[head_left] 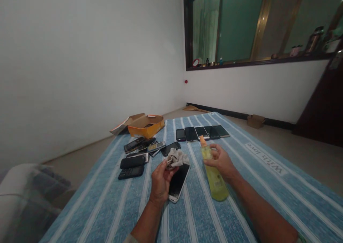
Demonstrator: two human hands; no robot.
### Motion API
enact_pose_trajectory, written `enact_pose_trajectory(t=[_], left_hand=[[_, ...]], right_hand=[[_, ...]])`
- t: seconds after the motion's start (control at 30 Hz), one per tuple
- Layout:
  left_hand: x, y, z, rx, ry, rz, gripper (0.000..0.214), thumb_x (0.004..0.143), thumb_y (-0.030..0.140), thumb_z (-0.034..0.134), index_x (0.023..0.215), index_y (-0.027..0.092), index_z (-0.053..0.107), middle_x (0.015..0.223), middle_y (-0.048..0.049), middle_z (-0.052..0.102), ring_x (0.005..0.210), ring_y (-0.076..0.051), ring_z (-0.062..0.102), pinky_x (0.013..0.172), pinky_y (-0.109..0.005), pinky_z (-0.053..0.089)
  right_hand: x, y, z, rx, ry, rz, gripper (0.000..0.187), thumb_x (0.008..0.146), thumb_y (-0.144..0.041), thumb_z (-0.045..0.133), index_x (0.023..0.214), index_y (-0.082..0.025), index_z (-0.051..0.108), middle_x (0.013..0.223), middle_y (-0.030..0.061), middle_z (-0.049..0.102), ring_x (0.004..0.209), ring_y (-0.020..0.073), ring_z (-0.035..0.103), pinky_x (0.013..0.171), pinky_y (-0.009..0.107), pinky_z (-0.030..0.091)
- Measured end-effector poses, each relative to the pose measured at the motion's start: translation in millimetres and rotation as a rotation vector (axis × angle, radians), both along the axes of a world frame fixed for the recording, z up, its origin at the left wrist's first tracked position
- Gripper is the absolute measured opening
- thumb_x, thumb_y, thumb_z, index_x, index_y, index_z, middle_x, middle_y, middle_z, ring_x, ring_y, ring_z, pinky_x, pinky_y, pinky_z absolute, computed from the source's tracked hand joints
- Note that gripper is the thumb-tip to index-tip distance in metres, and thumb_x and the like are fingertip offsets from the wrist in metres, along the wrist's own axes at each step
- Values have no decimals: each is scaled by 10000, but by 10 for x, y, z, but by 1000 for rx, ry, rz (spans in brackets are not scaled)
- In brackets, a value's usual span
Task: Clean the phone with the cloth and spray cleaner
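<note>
My left hand (160, 183) is shut on a crumpled grey cloth (177, 158), pressing it near the top end of a black-screened smartphone (179, 182) that lies on the striped blue mat (235, 214). My right hand (221, 160) grips the neck of a yellow spray bottle (215, 178) with an orange nozzle, and the bottle is tilted low over the mat. Several smartphones (202, 133) lie side by side farther ahead. Several keypad phones (136, 144) and other dark handsets lie in a loose group to the left.
An open orange cardboard box (146, 126) sits at the mat's far left corner, and a small brown carton (255, 121) stands on the floor to the right. White walls rise beyond the mat. A pale, blurred seat (29, 196) fills the lower left.
</note>
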State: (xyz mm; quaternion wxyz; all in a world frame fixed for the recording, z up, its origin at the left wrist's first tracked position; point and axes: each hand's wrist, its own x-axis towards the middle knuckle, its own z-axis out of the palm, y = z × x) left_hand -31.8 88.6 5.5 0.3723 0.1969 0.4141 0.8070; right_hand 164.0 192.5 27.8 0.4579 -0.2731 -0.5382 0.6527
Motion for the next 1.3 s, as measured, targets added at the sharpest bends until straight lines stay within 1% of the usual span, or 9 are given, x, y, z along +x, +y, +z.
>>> enact_pose_trajectory(t=[0.1, 0.23, 0.33, 0.43, 0.53, 0.6, 0.8, 1.0, 1.3], left_hand=[[-37, 12, -36, -18, -48, -12, 269, 709, 345, 808, 839, 114, 762, 862, -82, 796, 818, -232, 745, 736, -362, 644], [-55, 24, -56, -14, 2, -71, 265, 639, 263, 855, 851, 128, 770, 890, -68, 798, 836, -224, 747, 758, -332, 636], [-45, 42, -48, -12, 46, -118, 317, 607, 257, 871, 879, 128, 772, 900, -74, 796, 876, -245, 748, 805, -351, 628], [-30, 65, -47, -20, 60, -139, 367, 597, 268, 881, 917, 126, 771, 876, -73, 794, 874, -255, 750, 828, -377, 625], [-26, 78, -59, -22, 43, -129, 364, 588, 254, 886, 908, 124, 768, 868, -70, 793, 850, -251, 751, 831, -395, 627], [-33, 79, -72, -16, 29, -117, 355, 584, 239, 886, 897, 123, 765, 880, -70, 795, 845, -250, 751, 827, -402, 630], [-63, 78, -97, -11, 26, -127, 357, 603, 220, 880, 923, 118, 758, 872, -69, 793, 843, -241, 749, 811, -380, 630], [34, 66, -41, 0, 53, -192, 352, 624, 246, 872, 932, 115, 764, 865, -73, 798, 807, -233, 752, 803, -356, 609], [293, 24, 112, 26, 78, -280, 370, 641, 297, 868, 952, 119, 775, 914, -85, 800, 861, -234, 749, 804, -308, 589]], right_hand=[[-222, 6, 13, 69, -15, 23, 678, 528, -256, 859, 1126, -223, 541, 697, -51, 672, 589, 164, 610, 573, 261, 475], [-393, -12, -5, 178, -82, 43, 847, 604, -271, 837, 1377, -224, 495, 699, -59, 656, 593, 155, 597, 598, 266, 479], [-440, -15, -40, 253, -104, -22, 738, 596, -279, 844, 1287, -207, 596, 822, -19, 699, 698, 167, 636, 685, 283, 508], [-455, -25, -55, 190, -61, -57, 609, 567, -291, 841, 1137, -183, 655, 844, 5, 708, 723, 190, 666, 655, 284, 528], [-455, -71, -22, 43, -25, 17, 882, 586, -314, 824, 1394, -232, 479, 790, -19, 705, 551, 175, 648, 491, 261, 500], [-448, -115, 21, 26, -33, 36, 1003, 638, -345, 794, 1518, -278, 317, 733, -48, 686, 461, 149, 601, 432, 239, 468], [-414, -208, 122, 86, -11, -14, 815, 824, -427, 603, 1560, -282, 284, 678, -54, 641, 486, 122, 568, 465, 220, 453], [-398, -249, 123, 152, 13, -49, 787, 790, -373, 666, 1515, -298, 369, 766, -40, 649, 572, 127, 578, 558, 253, 490], [-324, -246, 57, 408, -9, -131, 651, 766, -301, 732, 1372, -269, 497, 921, -13, 656, 689, 126, 593, 677, 266, 517]])
